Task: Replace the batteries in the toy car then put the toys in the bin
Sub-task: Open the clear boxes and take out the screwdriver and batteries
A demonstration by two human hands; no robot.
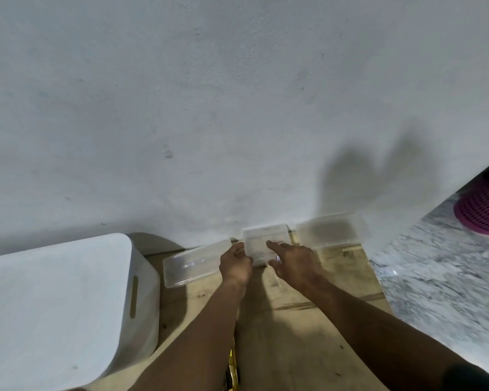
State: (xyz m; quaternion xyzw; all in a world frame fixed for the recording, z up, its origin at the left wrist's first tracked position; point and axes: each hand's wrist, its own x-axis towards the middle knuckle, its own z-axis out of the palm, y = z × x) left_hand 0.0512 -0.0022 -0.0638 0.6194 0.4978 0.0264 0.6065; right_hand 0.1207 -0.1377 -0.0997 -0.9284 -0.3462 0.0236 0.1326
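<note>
Clear plastic, three boxes, set in a row along the far edge of the wooden tabletop, against the white wall. The left box lies at an angle, and its right end is close to the middle box. The right box stands just beside the middle one.

Left hand: fingers curled round the near left corner of the middle box, gripping it.

Right hand: index finger straight and lying over the top of the middle box, thumb spread toward the box's near edge. Nothing is seen clasped in it. A small pale glint shows by the thumb, too small to identify.

White bin: near left on the tabletop, well apart from both hands, with a slot handle on its right-facing side.

Yellow item: at the near edge, between the forearms and largely hidden. Too little shows to confirm that it is the toy car.

Far right, on the speckled floor, stands a purple basket.
</note>
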